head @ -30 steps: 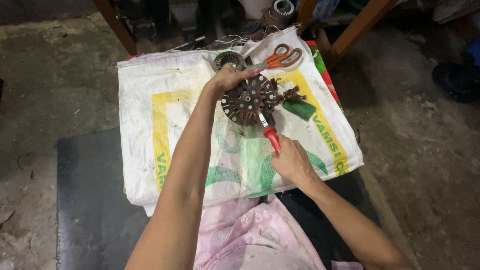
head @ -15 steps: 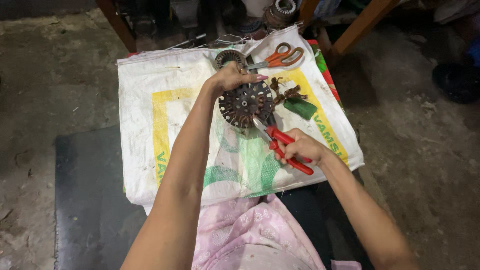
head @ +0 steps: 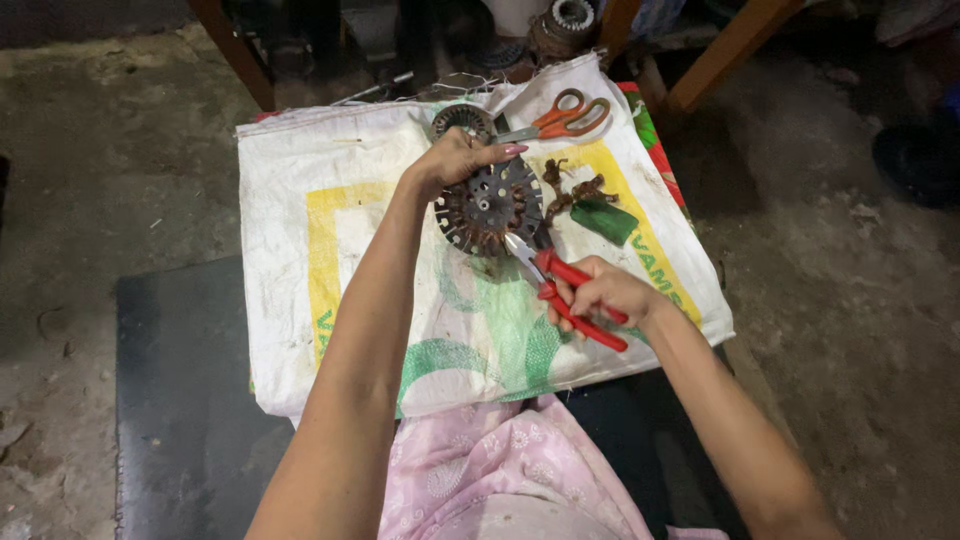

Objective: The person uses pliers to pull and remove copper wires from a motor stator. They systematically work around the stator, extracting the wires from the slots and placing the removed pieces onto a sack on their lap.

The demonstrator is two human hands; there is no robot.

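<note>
Near the centre of the frame, the left hand (head: 455,160) gripped the top edge of a round slotted metal disc (head: 490,205) on a white sack (head: 330,220). Just below, the right hand (head: 600,292) clasped red-handled pliers (head: 560,285), tips touching the disc's lower rim. Orange scissors (head: 565,115) lay above.

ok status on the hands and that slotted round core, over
Left hand gripping slotted round core by its top edge. Right hand closed on red-handled pliers, nose at core's lower rim. Orange scissors and green scrap nearby, not obstructing.

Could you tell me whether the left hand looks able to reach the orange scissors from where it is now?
Probably yes: the left hand rests on the round metal core, and the scissors lie uncovered just beyond it.
</note>
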